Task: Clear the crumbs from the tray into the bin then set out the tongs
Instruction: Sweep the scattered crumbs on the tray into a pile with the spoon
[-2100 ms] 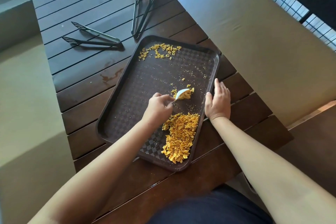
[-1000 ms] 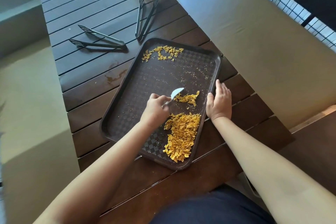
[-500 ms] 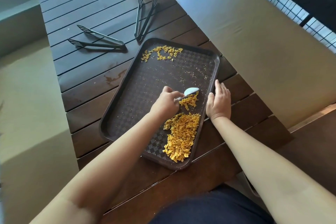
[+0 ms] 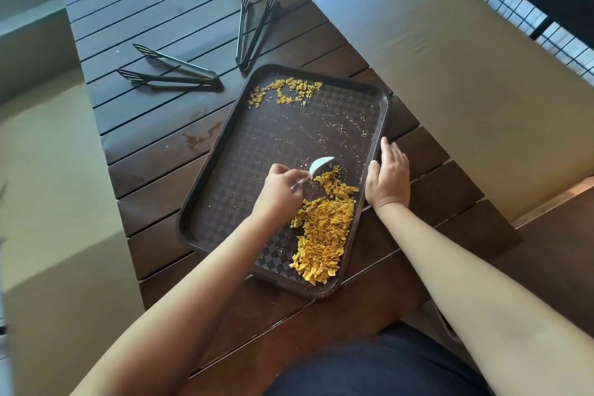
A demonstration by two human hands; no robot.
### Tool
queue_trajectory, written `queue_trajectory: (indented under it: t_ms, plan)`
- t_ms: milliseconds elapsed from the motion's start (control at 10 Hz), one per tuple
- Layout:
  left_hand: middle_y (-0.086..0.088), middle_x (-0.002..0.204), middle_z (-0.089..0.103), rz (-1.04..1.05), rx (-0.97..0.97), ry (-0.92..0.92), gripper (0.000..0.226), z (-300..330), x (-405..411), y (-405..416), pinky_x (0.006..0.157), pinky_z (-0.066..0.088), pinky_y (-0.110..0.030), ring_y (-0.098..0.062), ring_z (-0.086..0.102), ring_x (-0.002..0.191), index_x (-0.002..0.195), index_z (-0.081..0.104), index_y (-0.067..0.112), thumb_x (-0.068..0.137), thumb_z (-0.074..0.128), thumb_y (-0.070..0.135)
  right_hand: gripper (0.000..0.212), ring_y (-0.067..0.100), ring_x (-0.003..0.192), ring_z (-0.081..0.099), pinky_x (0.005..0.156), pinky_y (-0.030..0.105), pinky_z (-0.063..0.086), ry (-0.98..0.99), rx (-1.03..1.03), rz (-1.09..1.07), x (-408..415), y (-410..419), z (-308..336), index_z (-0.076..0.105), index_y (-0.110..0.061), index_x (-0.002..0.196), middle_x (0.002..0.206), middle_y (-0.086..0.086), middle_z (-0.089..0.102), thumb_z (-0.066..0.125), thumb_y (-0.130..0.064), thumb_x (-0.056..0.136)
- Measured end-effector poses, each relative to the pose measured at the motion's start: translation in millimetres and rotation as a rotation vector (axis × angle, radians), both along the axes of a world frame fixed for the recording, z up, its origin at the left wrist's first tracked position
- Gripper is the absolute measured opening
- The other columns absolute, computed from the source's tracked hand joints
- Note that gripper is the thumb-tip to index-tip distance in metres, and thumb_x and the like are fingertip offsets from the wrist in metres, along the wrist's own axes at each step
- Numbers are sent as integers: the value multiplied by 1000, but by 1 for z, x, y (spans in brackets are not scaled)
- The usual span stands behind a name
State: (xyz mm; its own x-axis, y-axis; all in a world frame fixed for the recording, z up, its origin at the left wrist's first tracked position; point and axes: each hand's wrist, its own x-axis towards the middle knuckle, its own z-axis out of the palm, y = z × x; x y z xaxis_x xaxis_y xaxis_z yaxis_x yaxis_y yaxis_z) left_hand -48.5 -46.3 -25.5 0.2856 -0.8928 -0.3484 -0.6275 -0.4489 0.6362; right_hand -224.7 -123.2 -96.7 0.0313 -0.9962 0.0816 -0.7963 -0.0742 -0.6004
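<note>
You've got two black slotted plastic tongs (image 4: 170,69) (image 4: 254,26) on one dark slatted wooden table (image 4: 154,10), one brown checkered plastic tray (image 4: 205,199), two yellow-orange crumb piles (image 4: 321,235) (image 4: 286,92), one small white spoon (image 4: 319,164), two hands (image 4: 278,193) (image 4: 389,180)

A brown tray (image 4: 225,177) lies on the slatted table (image 4: 154,10). Inside the tray's near right corner sits a crumb pile (image 4: 321,235); a smaller scatter (image 4: 286,92) lies at its far end. The left hand (image 4: 278,193) pinches what looks like a white spoon (image 4: 319,164) beside the pile. The right hand (image 4: 390,180) rests flat against the tray's right rim. Two tongs (image 4: 170,69) (image 4: 254,26) lie beyond the tray.
</note>
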Motion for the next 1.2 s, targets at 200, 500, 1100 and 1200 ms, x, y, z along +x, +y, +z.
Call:
queue_trajectory:
  t_ms: [200, 500, 1100, 1200]
  plan:
    - [4, 109, 46, -121, 56, 45, 27, 0, -6, 7, 71, 45, -18, -10, 51, 94, 109, 68, 24, 92, 51, 12, 60, 30, 135, 33, 114, 38, 16, -13, -2, -7, 0, 0, 1, 38, 1, 138, 141, 20, 43, 29, -22, 84]
    - [2, 115, 39, -83, 25, -55, 28, 1, -7, -2, 80, 45, -23, -13, 50, 95, 121, 62, 25, 96, 49, 22, 60, 30, 135, 33, 114, 37, 16, 2, 3, -1, 0, 1, 1, 37, 0, 139, 142, 19, 42, 29, -24, 85]
    - [2, 111, 42, 43, 8, -10, 30, -2, 7, 34, 77, 40, -21, -12, 47, 98, 118, 65, 18, 93, 49, 11, 60, 28, 136, 31, 114, 35, 14, 3, 10, -5, 1, 1, 2, 36, -1, 140, 143, 18, 40, 27, -25, 85]
    - [3, 110, 43, -11, 0, -1, 30, -2, 1, 37, 74, 45, -22, -11, 48, 95, 116, 66, 19, 93, 49, 10, 60, 28, 137, 31, 114, 35, 14, 7, 13, -5, 0, 1, 2, 36, -1, 140, 143, 18, 40, 27, -25, 85]
